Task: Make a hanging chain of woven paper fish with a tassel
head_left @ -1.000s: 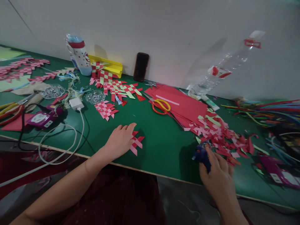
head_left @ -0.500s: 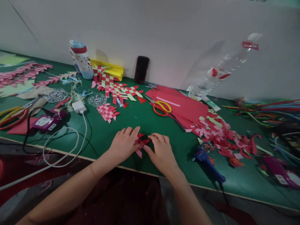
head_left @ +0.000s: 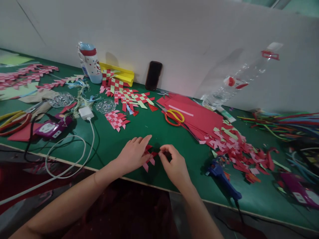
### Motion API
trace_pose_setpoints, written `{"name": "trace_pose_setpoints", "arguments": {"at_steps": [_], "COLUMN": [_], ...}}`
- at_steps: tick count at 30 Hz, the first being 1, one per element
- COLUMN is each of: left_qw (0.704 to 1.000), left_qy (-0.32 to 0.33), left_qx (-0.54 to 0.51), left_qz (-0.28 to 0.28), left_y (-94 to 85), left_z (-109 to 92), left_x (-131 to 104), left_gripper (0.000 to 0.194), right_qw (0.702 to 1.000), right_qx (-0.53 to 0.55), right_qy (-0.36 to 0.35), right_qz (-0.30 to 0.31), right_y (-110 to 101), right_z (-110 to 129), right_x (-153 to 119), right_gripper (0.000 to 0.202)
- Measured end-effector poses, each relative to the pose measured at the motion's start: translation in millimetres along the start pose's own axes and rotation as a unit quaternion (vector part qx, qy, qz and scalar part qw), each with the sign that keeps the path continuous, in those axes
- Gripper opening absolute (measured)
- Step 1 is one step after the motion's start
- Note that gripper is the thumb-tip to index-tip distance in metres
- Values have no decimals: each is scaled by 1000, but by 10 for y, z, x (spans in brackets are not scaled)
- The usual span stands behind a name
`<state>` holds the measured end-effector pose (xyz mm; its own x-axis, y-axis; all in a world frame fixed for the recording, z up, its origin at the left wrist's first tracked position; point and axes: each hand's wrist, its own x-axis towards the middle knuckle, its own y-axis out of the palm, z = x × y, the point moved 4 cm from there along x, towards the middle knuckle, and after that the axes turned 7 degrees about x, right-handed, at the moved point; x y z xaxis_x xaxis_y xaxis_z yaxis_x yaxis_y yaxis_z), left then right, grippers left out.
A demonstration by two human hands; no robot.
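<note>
A small woven piece of red and pink paper (head_left: 149, 159) lies near the table's front edge, partly hidden by my left hand (head_left: 134, 153). The fingers of that hand rest over its left side and hold it. Just to the right, my right hand (head_left: 173, 162) has its thumb and index finger pinched together by the tip of a red strip; whether anything is between them is too small to tell. A finished-looking pink and red woven fish (head_left: 116, 120) lies beyond my left hand.
Yellow-and-red scissors (head_left: 174, 117) lie on red paper sheets (head_left: 199, 116). Paper scraps (head_left: 241, 149) and a blue glue gun (head_left: 224, 179) are at the right. A white cable (head_left: 93, 139) loops at the left. A phone (head_left: 154, 75) leans on the wall.
My right hand has drawn slightly away from the woven piece, and its fingers have closed into a pinch. My left hand stays on the piece. The whole view has shifted a little.
</note>
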<state>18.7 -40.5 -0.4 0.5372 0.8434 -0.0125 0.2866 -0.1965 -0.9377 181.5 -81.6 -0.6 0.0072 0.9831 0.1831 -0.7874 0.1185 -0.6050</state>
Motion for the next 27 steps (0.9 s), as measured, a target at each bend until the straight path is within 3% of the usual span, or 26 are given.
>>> {"name": "trace_pose_setpoints", "arguments": {"at_steps": [3,7,11,16,21,27], "left_qw": [999,999,997,997,999,997], "left_qy": [5,42,58,60,50,66], "left_qx": [-35,-5,35,43,17,24], "left_qz": [8,11,25,8,-7,6], "left_y": [-6,-6,41,86,69,56], "left_z": [15,9,-7,-40,-16,-17], "left_x": [38,51,18,-19,-46,-57], "left_gripper": [68,72,73,70,66,67], "right_qw": [999,999,992,981,986,994], "right_qx": [22,-29,-93,-171,-134,-82], "right_qy": [-1,-45,-77,-38,-18,-28], "right_qz": [-27,-9,34,89,96,67], "right_y": [-82,-139,-52,97,89,41], "right_z": [-5,-37,-34,32,62,21], "right_x": [8,0,-49,-94,-83,-202], "right_gripper": [17,21,24,25,12,10]}}
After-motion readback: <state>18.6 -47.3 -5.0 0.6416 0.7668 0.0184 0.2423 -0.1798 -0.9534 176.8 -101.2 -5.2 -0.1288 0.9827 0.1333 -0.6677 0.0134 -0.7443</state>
